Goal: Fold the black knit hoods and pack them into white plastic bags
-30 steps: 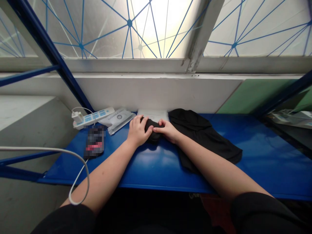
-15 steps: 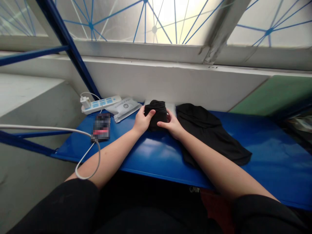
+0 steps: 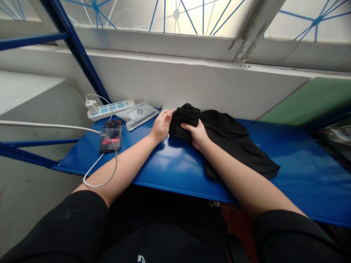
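Observation:
A bunched black fabric bundle (image 3: pixel 183 121) lies on the blue metal shelf (image 3: pixel 175 164), with its right side against a flat-spread black garment (image 3: pixel 236 140). My right hand (image 3: pixel 196 134) grips the bundle's lower right side, fingers pressed into the cloth. My left hand (image 3: pixel 162 126) rests on the shelf just left of the bundle, fingers extended and apart from it or barely touching. Nothing is in that hand.
A blurred phone (image 3: pixel 110 136) on a white charging cable (image 3: pixel 104 179) lies left of my left hand. Behind it stand a white power strip (image 3: pixel 109 109) and a white packet (image 3: pixel 139 115). A white wall and window rise behind the shelf.
The black bundle has shifted right against the spread garment. My left hand has come away from it and moved left, while my right hand stays on it. The view has tilted slightly.

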`<control>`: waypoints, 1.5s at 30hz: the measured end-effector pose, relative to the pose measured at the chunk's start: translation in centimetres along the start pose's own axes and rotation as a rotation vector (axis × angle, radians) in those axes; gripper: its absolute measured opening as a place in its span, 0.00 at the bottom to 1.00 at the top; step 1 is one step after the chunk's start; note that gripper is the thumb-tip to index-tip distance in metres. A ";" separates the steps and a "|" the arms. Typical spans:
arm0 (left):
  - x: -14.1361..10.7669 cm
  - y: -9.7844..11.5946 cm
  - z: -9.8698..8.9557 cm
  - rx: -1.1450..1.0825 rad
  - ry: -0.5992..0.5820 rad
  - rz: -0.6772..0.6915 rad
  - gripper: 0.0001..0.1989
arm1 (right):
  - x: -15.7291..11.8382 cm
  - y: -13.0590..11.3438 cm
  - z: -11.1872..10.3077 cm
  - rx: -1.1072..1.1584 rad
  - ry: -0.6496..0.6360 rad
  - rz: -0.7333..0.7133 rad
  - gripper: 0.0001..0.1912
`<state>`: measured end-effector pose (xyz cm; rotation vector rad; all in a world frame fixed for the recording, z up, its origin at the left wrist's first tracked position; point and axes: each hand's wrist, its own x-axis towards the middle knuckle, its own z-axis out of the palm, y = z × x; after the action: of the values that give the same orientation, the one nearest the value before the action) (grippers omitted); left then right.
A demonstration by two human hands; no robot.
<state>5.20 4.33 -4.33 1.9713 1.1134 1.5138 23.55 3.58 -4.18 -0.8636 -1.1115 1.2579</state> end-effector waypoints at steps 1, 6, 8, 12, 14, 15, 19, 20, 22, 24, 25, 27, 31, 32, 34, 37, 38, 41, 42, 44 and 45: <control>0.3 -0.4 -0.2 0.023 -0.003 -0.008 0.23 | 0.3 0.1 -0.2 0.019 0.049 -0.006 0.25; 1.1 -2.6 -1.4 0.293 -0.345 0.016 0.15 | 1.3 0.6 -0.9 0.063 0.171 0.005 0.23; 1.2 -3.1 -1.5 0.391 -0.434 0.014 0.12 | 1.3 0.6 -1.0 0.074 0.157 0.005 0.23; 1.2 -3.5 -1.4 0.456 -0.369 -0.017 0.09 | 1.5 0.2 -1.2 0.158 0.145 0.053 0.26; 1.3 -3.5 -1.3 0.411 -0.331 -0.043 0.08 | 1.7 -0.1 -1.4 0.219 0.157 0.095 0.26; 1.3 -3.4 -1.4 0.390 -0.315 -0.056 0.08 | 1.7 -0.3 -1.4 0.239 0.159 0.111 0.26; 1.2 -3.1 -1.4 0.417 -0.292 -0.068 0.10 | 1.4 -1.0 -1.7 0.229 0.054 0.151 0.20; 1.1 -2.9 -1.4 0.433 -0.289 -0.064 0.11 | 1.2 -1.1 -1.7 0.217 -0.006 0.152 0.19; 0.9 -2.5 -1.4 0.438 -0.280 -0.063 0.10 | 0.7 -1.3 -1.6 0.163 -0.142 0.163 0.20; 0.8 -1.9 -1.4 0.411 -0.277 -0.061 0.09 | 0.4 -1.2 -1.5 0.048 -0.275 0.189 0.24; 0.7 -1.7 -1.3 0.391 -0.276 -0.057 0.08 | 0.4 -1.1 -1.5 -0.015 -0.325 0.199 0.25; 0.6 -1.5 -1.2 0.355 -0.259 -0.047 0.07 | 0.4 -0.9 -1.5 -0.107 -0.379 0.201 0.26; 0.8 -1.6 -1.2 0.365 -0.049 -0.062 0.09 | 0.7 -0.5 -1.7 -0.187 -0.439 0.208 0.26; 0.9 -1.7 -1.2 0.376 0.030 -0.058 0.09 | 0.8 -0.4 -1.8 -0.205 -0.454 0.217 0.26; 0.9 -1.5 -1.2 0.388 0.153 -0.010 0.08 | 0.8 -0.4 -1.7 -0.231 -0.462 0.210 0.27; 0.5 -0.6 -1.1 0.381 0.166 0.129 0.10 | 0.8 -0.5 -1.4 -0.243 -0.423 0.163 0.29; 0.4 -0.3 -1.0 0.379 0.139 0.169 0.10 | 0.8 -0.6 -1.3 -0.242 -0.407 0.151 0.30; -0.1 0.8 -0.7 0.375 0.045 0.245 0.11 | 0.8 -0.6 -1.1 -0.232 -0.357 0.156 0.34; -0.2 1.1 -0.6 0.374 0.019 0.264 0.11 | 0.9 -0.6 -1.0 -0.232 -0.338 0.165 0.35; -0.5 1.5 -0.4 0.371 -0.011 0.292 0.10 | 1.0 -0.4 -1.1 -0.248 -0.294 0.174 0.37; -0.6 1.7 -0.4 0.369 -0.016 0.301 0.10 | 1.1 -0.3 -1.1 -0.261 -0.282 0.169 0.37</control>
<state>5.36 2.83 -3.34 2.4902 1.2002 1.5158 24.69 4.74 -3.99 -1.0126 -1.4760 1.4261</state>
